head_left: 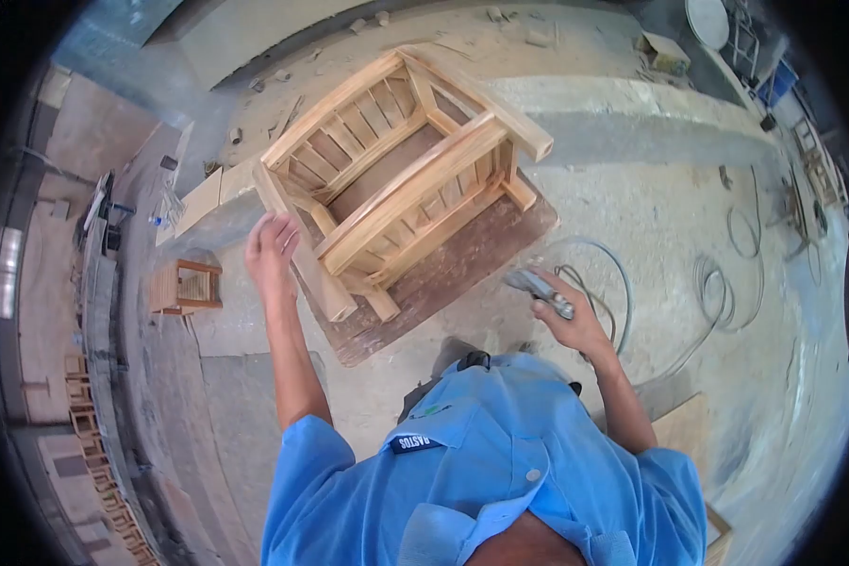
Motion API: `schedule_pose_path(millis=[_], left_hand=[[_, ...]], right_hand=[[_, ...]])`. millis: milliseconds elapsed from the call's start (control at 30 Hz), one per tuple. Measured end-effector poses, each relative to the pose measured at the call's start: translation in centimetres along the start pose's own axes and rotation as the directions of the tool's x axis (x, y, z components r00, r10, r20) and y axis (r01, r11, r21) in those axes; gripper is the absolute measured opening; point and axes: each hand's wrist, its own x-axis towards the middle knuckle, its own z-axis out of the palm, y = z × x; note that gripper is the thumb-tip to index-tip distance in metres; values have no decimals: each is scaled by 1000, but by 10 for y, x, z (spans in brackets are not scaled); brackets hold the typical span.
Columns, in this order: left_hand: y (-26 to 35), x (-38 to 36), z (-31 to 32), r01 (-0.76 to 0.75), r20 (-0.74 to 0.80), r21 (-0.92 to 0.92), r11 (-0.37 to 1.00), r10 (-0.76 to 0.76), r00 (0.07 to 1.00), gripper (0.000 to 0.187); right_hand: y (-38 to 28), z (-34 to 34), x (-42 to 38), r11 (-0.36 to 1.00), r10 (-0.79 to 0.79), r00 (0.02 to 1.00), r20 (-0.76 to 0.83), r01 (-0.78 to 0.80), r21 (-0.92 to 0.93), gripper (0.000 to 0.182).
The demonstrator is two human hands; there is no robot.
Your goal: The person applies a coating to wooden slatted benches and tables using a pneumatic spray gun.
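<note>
A pale wooden chair frame (415, 203) with slatted sides stands tilted away from me on a brown board (448, 274). My left hand (272, 247) is at its near left rail, fingers curled over the rail's outer edge. Gripped in my right hand (575, 321) is a grey metal air tool (540, 291), held to the right of the board and apart from the frame. A dark hose (575, 274) curves close beside that hand.
Loops of hose (712, 292) lie on the concrete floor to the right. A small wooden stool (187, 287) stands at the left. Beyond the frame runs a low concrete ledge (632, 104). Several wooden pieces (90, 424) line the far left.
</note>
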Motion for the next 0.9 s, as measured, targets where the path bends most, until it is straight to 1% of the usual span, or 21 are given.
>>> schedule_pose_path(millis=[33,100,133,200,233,300,333,400,433,467,500,567,667,767,867,900], left_hand=[[0,5,18,25,18,-10,1000,-25,1000,35],[-13,32,47,137,89,-58,989,-131,987,35],[-22,49,63,191,133,-81,978,-179,975,36],[-45,95,93,329,166,-148,933,-304,938,46],[-54,115,109,397,194,-171,902,-365,911,51],[-74,154,144,471,165,-233,851,-443,881,68],[-85,174,162,509,156,-260,821,-484,861,78],[-111,216,183,540,162,-377,753,-520,838,85],[-118,237,197,553,168,-438,709,-540,825,89],[-127,254,209,532,104,-521,668,-568,816,87],[-138,277,216,521,111,-555,649,-563,819,85],[-166,316,217,497,102,-622,605,-566,818,83],[-167,330,223,483,8,-648,589,-629,777,74],[-151,324,223,526,-6,-623,579,-676,737,67],[-135,323,224,567,4,-621,541,-722,692,64],[-119,313,226,560,-16,-633,534,-733,680,59]], right_hand=[[9,-15,-3,997,51,998,-27,-49,66,53],[22,-42,-8,969,164,983,-83,-144,203,54],[20,-52,-9,955,204,971,-129,-168,243,54],[15,-69,-10,921,286,931,-225,-202,332,54],[16,-76,-10,926,310,911,-272,-226,301,54],[24,-89,-10,927,358,854,-378,-276,253,55],[28,-93,-10,932,349,837,-421,-264,249,54],[34,-99,-14,938,341,794,-503,-254,235,52],[37,-100,-16,935,352,750,-559,-250,253,46],[42,-101,-19,932,360,705,-611,-244,268,41],[43,-101,-20,930,367,660,-655,-241,278,37],[35,-100,-24,867,498,522,-693,-297,399,38],[43,-96,-26,886,462,376,-803,-247,394,33],[34,-96,-23,854,515,332,-791,-286,435,30],[51,-107,-23,842,537,352,-766,-274,465,32],[61,-112,-26,840,542,361,-759,-266,473,32]])
